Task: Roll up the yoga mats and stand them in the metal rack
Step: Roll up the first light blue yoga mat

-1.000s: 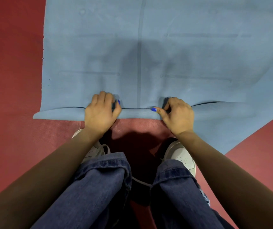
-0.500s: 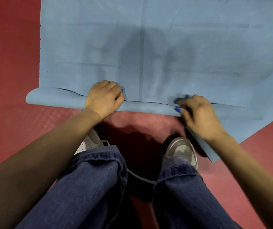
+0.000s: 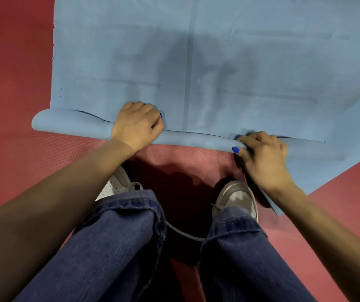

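Even, fairly dim indoor light from above. A soft grey shadow falls across the middle of the blue mat [image 3: 196,68], and a darker one pools on the red floor [image 3: 11,83] between the shoes. Wide-angle bending at the edges; no glare.

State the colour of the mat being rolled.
Light blue mat, with faint darker lines; seen best in the head view.
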